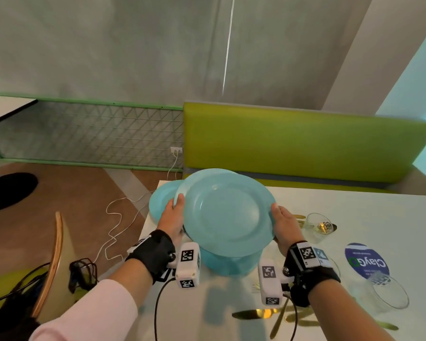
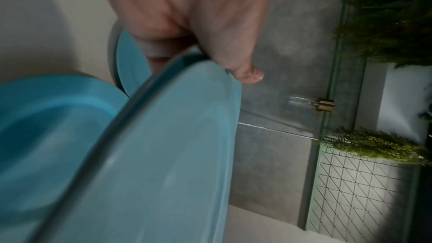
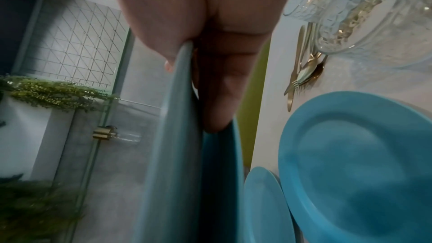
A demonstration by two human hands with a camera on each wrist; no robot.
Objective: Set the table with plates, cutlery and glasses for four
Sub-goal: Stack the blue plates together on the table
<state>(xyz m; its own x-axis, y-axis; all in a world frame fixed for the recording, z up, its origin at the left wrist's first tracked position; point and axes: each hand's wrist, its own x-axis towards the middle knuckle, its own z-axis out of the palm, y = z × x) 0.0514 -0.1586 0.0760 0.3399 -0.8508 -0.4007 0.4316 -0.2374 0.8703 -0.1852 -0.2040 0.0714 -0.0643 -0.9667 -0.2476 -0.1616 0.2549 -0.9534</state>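
The left hand and right hand each clamp a rim of the raised blue plate near the table's left edge, thumbs on top; stiff, smooth, likely light; opposite rims suit the grip best.

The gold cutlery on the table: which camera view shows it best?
The right wrist view shows the gold cutlery best: a fork, a spoon and a knife lie bundled beside the glasses. The head view shows only blurred gold pieces, partly hidden by the right hand. The left wrist view shows none.
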